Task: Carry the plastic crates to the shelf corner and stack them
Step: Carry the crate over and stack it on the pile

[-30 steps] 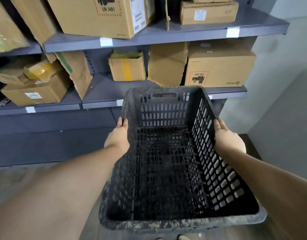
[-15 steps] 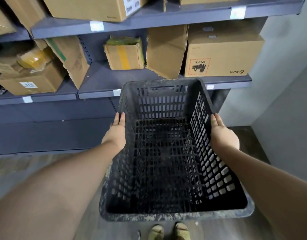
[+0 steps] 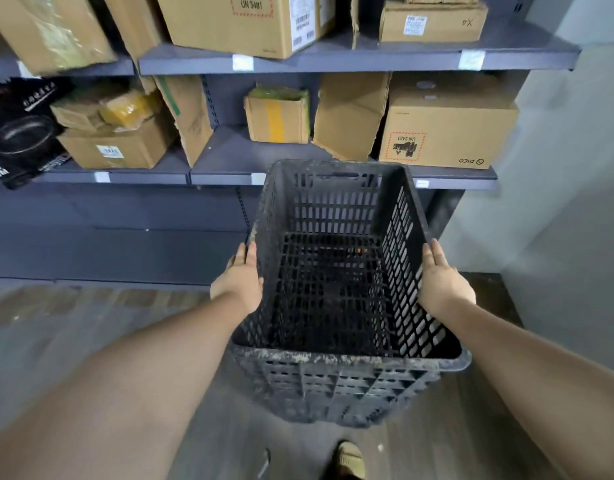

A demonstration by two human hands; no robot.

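Note:
A black slotted plastic crate (image 3: 336, 382) with a dirty rim is held in the air in front of me, above the floor. My left hand (image 3: 241, 284) presses flat against its left wall. On the opposite wall my right hand (image 3: 444, 278) does the same. The crate is empty and tips slightly away from me. Behind it stands the grey metal shelf (image 3: 229, 157), and the shelf's right end meets a pale wall at the corner (image 3: 447, 216). No other crate is in sight.
Cardboard boxes (image 3: 447, 126) fill both shelf levels. A black printed carton (image 3: 18, 133) sits at the far left. The pale wall (image 3: 558, 202) closes the right side. Grey wood-look floor (image 3: 56, 323) stretches left, and my shoe (image 3: 350, 459) shows below the crate.
The crate has moved forward and away from me, so its near outer wall now shows. The view has tilted up a little and shifted right along the shelf.

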